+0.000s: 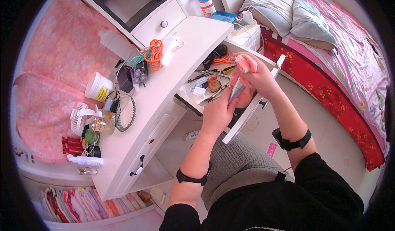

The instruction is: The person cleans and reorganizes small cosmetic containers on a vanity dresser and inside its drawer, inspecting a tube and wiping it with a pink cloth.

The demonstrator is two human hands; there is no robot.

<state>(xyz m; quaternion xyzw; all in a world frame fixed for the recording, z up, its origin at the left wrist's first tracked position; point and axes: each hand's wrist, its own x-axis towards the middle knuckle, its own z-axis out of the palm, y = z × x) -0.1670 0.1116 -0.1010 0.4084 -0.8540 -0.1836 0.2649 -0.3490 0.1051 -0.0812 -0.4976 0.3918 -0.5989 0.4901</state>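
Over an open white drawer (240,124), my left hand (217,114) grips a silvery tube-like item (237,88), partly hidden by my fingers. A fluffy pink cloth (246,61) is bunched in my right hand (263,80), and part of it hangs down behind the tube. The two hands are close together. Inside the drawer, beneath them, lie a coiled orange cable (222,59), black cables (217,52), a small white box (199,91), a round amber item (214,85) and several thin tools.
On the white desk (200,35) are a bundled orange cable (155,54), a small white fan (81,117), a white tub (98,86) and several bottles. A bed (336,86) stands at right. Folded cloths (92,204) fill a low compartment. A pink packet (271,150) lies on the floor.
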